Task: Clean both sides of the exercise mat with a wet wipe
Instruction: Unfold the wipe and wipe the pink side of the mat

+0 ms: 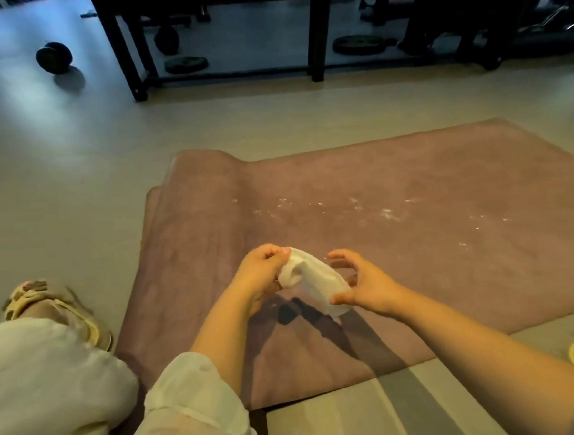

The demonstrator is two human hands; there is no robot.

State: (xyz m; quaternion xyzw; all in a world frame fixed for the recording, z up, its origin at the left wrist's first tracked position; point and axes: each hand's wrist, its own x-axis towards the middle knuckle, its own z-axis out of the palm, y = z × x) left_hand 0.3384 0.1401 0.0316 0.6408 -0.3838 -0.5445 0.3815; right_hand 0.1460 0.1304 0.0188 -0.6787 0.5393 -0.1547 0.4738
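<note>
Both hands up — L hand (260,269) & R hand (367,284) pinch wipe (311,279).

Black rack (315,40) (weight plates (185,64) beneath) — dumbbell (54,57) leftward.

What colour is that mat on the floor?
The exercise mat is a dusty mauve pink, speckled with whitish flecks near its middle, as the head view shows.

both hands (311,278) gripping wet wipe (313,281), above mat (415,243)
</note>
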